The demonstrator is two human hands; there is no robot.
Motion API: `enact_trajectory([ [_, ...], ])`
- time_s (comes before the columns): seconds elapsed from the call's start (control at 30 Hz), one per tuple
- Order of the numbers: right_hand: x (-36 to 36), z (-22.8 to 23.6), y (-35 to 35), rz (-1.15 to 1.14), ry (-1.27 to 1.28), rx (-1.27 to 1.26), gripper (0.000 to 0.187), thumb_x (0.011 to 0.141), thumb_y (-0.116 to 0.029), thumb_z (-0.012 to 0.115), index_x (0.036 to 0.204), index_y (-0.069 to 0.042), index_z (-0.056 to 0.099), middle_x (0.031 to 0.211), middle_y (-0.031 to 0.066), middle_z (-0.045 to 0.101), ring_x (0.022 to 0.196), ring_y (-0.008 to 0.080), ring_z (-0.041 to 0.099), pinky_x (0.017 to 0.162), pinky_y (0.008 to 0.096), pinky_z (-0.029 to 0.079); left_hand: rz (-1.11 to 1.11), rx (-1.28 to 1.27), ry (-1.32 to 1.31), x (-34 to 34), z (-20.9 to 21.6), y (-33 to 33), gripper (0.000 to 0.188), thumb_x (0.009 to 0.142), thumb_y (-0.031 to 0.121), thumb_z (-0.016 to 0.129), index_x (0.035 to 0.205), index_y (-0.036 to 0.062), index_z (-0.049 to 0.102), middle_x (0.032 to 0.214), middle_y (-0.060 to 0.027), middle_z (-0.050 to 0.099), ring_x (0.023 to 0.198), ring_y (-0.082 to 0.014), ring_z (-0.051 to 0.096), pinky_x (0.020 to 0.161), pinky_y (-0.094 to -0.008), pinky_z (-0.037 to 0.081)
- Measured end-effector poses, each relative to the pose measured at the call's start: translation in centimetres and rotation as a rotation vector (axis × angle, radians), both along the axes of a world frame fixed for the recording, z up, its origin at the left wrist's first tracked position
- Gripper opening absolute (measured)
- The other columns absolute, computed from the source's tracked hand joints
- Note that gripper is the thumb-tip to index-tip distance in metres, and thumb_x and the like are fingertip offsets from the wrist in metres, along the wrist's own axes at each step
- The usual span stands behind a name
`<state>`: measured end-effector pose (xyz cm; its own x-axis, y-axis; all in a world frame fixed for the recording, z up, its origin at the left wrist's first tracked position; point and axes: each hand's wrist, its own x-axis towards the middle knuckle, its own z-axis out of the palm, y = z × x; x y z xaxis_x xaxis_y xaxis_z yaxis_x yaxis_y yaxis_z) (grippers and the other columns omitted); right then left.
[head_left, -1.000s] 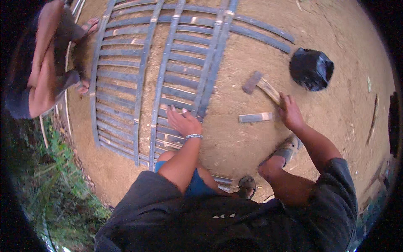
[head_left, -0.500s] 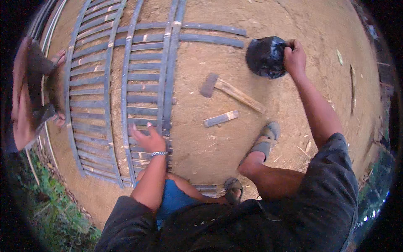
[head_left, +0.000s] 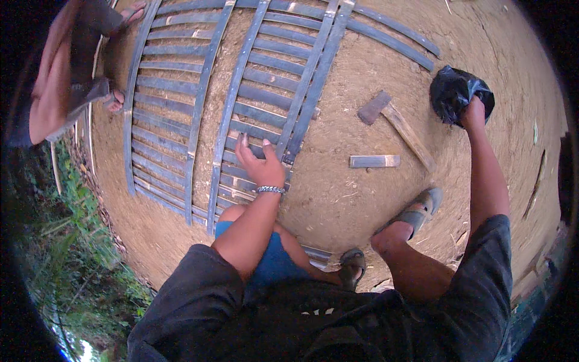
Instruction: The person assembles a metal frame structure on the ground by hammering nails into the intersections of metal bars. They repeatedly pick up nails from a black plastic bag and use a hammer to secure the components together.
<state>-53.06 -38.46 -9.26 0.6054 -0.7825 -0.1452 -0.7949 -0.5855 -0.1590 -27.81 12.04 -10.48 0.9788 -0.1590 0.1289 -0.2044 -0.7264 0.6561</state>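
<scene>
My left hand (head_left: pixel 263 165), a chain bracelet at its wrist, hovers over a slatted frame (head_left: pixel 274 78) of dark bamboo strips. Its fingers are apart and it holds nothing. Out to the right, my right hand (head_left: pixel 473 113) reaches into the mouth of a black plastic bag (head_left: pixel 452 93) on the ground. The bag hides its fingers, so what they touch cannot be seen. Between my hands lie an axe (head_left: pixel 408 130) with a rusty head and wooden handle, and a short piece of split bamboo (head_left: pixel 374 161).
A second slatted frame (head_left: pixel 166 87) lies further left on the bare dirt (head_left: pixel 344 211). Two long bamboo strips (head_left: pixel 392 41) extend beyond the nearer frame toward the bag. Another person (head_left: pixel 72 66) is at the far left. Green plants (head_left: pixel 78 241) border the lower left.
My right hand has gone from gripping the bag's rim to reaching inside it. My left hand remains open over the frame. The view has shifted, so the ground things appear further right.
</scene>
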Motion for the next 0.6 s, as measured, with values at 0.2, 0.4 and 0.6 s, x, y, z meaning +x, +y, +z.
enact_trajectory([
  [0.2, -0.4, 1.8, -3.4, -0.066, 0.222, -0.034, 0.033, 0.096, -0.017, 0.054, 0.12, 0.002, 0.065, 0.12, 0.0271, 0.068, 0.113, 0.0422, 0.065, 0.095, 0.0491, 0.05, 0.053, -0.07, 0.06, -0.2, 0.7, -0.7, 0.046, 0.091, 0.011, 0.066, 0.131, -0.0074, 0.052, 0.139, -0.0261, 0.05, 0.132, -0.0408, 0.047, 0.113, -0.0496, 0.035],
  [0.4, 0.0, 8.3, 1.2, -0.07, -0.157, -0.126, 0.025, 0.099, -0.02, 0.062, 0.109, 0.002, 0.067, 0.105, 0.0177, 0.073, 0.094, 0.0301, 0.07, 0.085, 0.0385, 0.054, 0.0, -0.15, 0.081, -1.3, 2.2, -0.8, 0.037, 0.091, 0.012, 0.068, 0.123, -0.0033, 0.059, 0.13, -0.0234, 0.057, 0.124, -0.0388, 0.054, 0.108, -0.0474, 0.041],
  [0.6, 7.0, 11.2, 14.4, 0.434, -0.469, 0.211, 0.014, 0.09, 0.001, 0.069, 0.103, -0.003, 0.067, 0.093, 0.0052, 0.069, 0.08, 0.0146, 0.064, 0.074, 0.0285, 0.052, -0.46, -0.291, 0.396, -4.9, 5.2, -2.6, 0.027, 0.09, 0.012, 0.071, 0.115, 0.0016, 0.068, 0.113, -0.0168, 0.067, 0.108, -0.0314, 0.065, 0.098, -0.04, 0.049],
])
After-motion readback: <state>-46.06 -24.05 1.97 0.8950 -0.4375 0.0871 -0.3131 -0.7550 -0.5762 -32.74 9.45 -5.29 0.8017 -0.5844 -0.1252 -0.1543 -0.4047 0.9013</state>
